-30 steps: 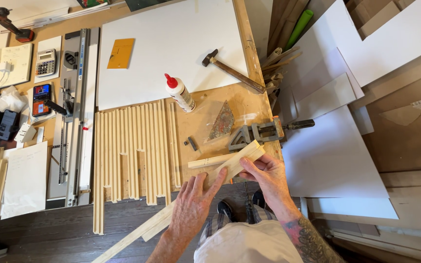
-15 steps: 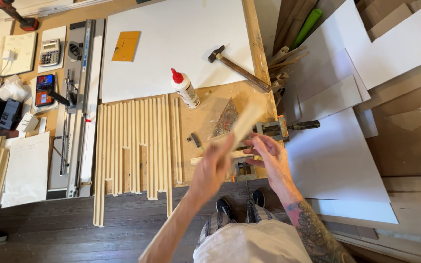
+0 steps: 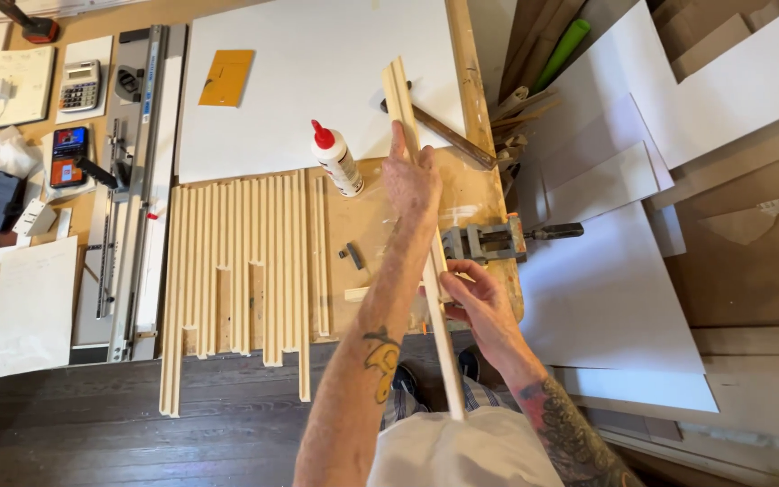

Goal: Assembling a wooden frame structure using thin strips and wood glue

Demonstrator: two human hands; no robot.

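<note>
A long pale wooden strip runs from over the white panel down toward my lap. My left hand grips it near its far end, palm down. My right hand holds its lower part near the bench's front edge, just below the small metal vise. A glue bottle with a red cap stands just left of my left hand. A row of several matching wooden strips lies side by side on the workbench to the left.
A large white panel covers the back of the bench, with an orange sanding pad and a hammer on it. A metal cutting guide, calculator and phone lie left. White boards lean on the right.
The strip has swung from lying across the bench's front edge to pointing away from me. My left hand slid up it toward the far end; my right hand stayed low.
</note>
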